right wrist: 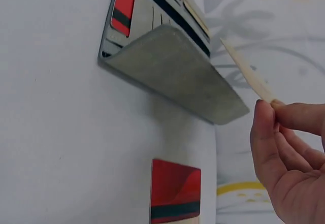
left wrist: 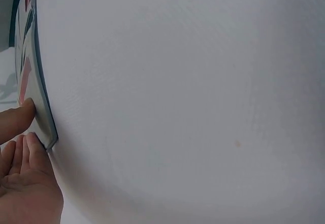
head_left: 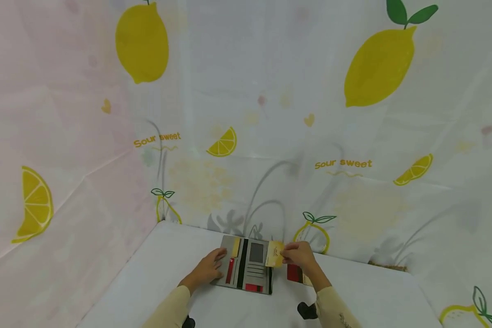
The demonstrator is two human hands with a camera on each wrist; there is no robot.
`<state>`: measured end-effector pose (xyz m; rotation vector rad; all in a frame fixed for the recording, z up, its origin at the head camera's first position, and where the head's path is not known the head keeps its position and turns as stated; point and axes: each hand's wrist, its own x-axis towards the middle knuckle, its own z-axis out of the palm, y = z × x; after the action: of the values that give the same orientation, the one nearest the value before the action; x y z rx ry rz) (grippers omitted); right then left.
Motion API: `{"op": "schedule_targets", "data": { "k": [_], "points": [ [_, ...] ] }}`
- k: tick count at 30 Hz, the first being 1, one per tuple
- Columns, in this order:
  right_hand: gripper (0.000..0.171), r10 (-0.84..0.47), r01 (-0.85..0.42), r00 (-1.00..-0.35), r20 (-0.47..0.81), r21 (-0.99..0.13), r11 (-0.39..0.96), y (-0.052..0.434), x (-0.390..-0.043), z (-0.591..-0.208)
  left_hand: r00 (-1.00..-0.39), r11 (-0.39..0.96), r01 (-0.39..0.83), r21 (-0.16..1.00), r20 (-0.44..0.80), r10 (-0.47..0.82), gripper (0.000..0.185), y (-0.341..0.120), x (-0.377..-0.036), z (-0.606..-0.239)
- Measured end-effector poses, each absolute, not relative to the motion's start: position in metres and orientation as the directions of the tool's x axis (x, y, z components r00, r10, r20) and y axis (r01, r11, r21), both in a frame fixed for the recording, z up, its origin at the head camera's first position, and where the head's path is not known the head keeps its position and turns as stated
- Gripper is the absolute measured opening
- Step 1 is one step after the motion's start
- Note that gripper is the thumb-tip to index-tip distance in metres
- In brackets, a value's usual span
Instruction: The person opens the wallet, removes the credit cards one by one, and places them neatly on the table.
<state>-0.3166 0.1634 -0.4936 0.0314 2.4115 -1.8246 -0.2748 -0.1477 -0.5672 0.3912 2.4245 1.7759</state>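
Note:
A grey wallet [head_left: 218, 279] lies spread on the white table, cards in its slots. My left hand [head_left: 207, 269] holds its left edge, thumb [left wrist: 18, 120] on top and fingers underneath. Between thumb and fingertips, my right hand [head_left: 301, 256] pinches a yellow card [head_left: 274, 254] at the wallet's upper right. The right wrist view shows that card [right wrist: 249, 74] nearly edge-on, apart from the wallet's lifted grey flap [right wrist: 177, 79]. Red cards [head_left: 230, 271] sit in the slots on both sides, and a yellow one [head_left: 236, 247] is at upper left.
A red card [head_left: 294, 273] with a dark stripe lies on the table right of the wallet, below my right hand, a pale piece at its edge. A lemon-print cloth [head_left: 246, 114] hangs behind the table [head_left: 180, 246]. Black objects [head_left: 307, 310] show near both wrists.

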Motion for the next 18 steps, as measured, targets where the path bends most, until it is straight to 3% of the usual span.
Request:
{"op": "schedule_targets", "data": {
  "k": [10, 18],
  "points": [
    [0.02, 0.043, 0.094, -0.995, -0.086, -0.958, 0.27, 0.219, -0.308, -0.503, -0.955, 0.286, 0.154, 0.946, 0.069, 0.288, 0.083, -0.15, -0.274, -0.57],
    [0.029, 0.078, 0.11, -0.993, -0.093, -0.96, 0.259, 0.267, -0.305, -0.508, -0.953, 0.264, 0.152, 0.952, 0.07, 0.295, 0.082, -0.152, -0.274, -0.57]
  ]
}}
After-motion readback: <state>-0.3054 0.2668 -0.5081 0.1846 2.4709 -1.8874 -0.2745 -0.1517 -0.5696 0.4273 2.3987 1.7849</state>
